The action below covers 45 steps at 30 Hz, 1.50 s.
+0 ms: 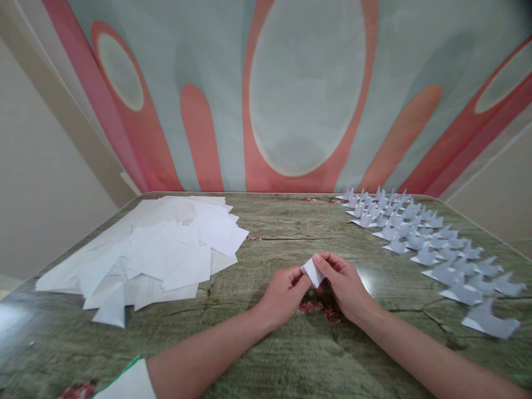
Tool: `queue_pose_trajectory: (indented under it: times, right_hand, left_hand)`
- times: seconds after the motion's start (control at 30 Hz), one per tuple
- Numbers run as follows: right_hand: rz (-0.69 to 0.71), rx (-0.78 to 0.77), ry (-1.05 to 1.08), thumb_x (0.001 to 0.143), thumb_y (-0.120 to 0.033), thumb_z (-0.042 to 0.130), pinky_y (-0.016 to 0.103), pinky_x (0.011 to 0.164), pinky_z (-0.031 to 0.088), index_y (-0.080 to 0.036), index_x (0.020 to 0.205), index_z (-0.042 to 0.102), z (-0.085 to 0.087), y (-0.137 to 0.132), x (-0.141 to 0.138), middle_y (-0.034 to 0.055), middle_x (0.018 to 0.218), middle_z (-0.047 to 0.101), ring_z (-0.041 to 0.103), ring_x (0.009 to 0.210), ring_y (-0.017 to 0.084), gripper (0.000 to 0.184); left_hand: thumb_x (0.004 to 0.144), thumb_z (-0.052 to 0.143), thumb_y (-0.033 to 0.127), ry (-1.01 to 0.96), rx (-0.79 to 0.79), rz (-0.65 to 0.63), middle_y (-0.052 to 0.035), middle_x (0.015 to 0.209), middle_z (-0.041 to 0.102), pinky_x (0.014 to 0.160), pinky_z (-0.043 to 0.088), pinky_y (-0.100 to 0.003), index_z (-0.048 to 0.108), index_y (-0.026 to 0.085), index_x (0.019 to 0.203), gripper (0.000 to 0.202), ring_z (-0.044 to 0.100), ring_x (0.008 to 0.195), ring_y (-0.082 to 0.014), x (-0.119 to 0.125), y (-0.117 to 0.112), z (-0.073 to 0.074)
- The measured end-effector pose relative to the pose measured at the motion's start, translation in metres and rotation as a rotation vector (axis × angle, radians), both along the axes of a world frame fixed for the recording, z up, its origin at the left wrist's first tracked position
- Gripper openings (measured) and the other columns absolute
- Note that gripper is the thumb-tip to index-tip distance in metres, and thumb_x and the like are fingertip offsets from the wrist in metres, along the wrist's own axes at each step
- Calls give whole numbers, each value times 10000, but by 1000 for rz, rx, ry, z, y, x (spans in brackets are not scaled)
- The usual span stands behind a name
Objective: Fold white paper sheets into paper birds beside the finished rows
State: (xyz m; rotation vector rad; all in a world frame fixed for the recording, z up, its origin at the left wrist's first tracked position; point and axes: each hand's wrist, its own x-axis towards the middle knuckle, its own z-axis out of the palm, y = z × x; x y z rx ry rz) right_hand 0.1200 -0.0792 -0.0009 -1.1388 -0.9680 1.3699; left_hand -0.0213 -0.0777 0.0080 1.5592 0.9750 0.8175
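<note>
A small folded piece of white paper [312,272] is held just above the green wood-grain table [291,354], near its middle. My left hand [284,293] pinches the paper's left side with curled fingers. My right hand [343,282] grips its right side, thumb and fingers pressed on the fold. Both hands meet at the paper.
A loose heap of white paper sheets [158,252] lies on the left half of the table. Several finished folded paper figures [428,244] stand in rows on the right side. A wall with pink and grey shapes [291,100] rises behind the table's far edge.
</note>
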Motion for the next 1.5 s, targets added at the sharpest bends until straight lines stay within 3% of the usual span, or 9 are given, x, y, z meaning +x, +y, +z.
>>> queue_pose_trajectory:
  times: [0.3,0.53,0.77,0.93,1.33,1.5]
  right_hand:
    - [-43,9,2,740,-460,629,212,443,387,-182,748,595,1,-3,-4,-16,619,522,435,532,105,280]
    - [74,62,-54,750,-428,632,223,535,371,-177,789,625,6,-7,-6,-16,631,543,447,575,109,253]
    - [103,80,-49,754,-404,632,248,587,355,-168,819,654,6,-7,-5,-11,628,536,441,600,123,245]
    - [73,67,1,712,-411,668,253,607,357,-165,748,659,6,-6,-3,-12,641,548,444,606,122,249]
    - [60,39,-12,696,-430,677,252,584,356,-166,768,659,0,-4,-1,-14,646,564,452,594,123,274]
    - [60,64,-52,701,-426,673,244,566,344,-169,764,647,1,-5,-3,-16,647,546,431,587,117,265]
  left_hand:
    - [800,491,245,-21,-49,12,-19,681,639,589,405,-200,646,108,721,222,541,610,-116,1,1,5]
    - [823,511,344,-92,-58,69,-25,683,636,622,427,-212,637,108,724,286,555,635,-123,-2,3,4]
    - [802,548,347,-107,-53,99,-21,656,632,610,434,-212,624,113,689,271,560,631,-127,-2,3,4]
    - [800,551,342,-83,-32,70,-31,701,651,643,447,-221,639,114,724,256,574,660,-133,-3,4,2]
    - [746,529,183,-99,-51,18,-40,759,673,691,443,-243,669,105,794,167,588,702,-148,-4,3,6]
    - [789,518,289,-101,-84,-21,-33,694,647,618,405,-229,687,89,804,263,538,627,-130,-5,3,7]
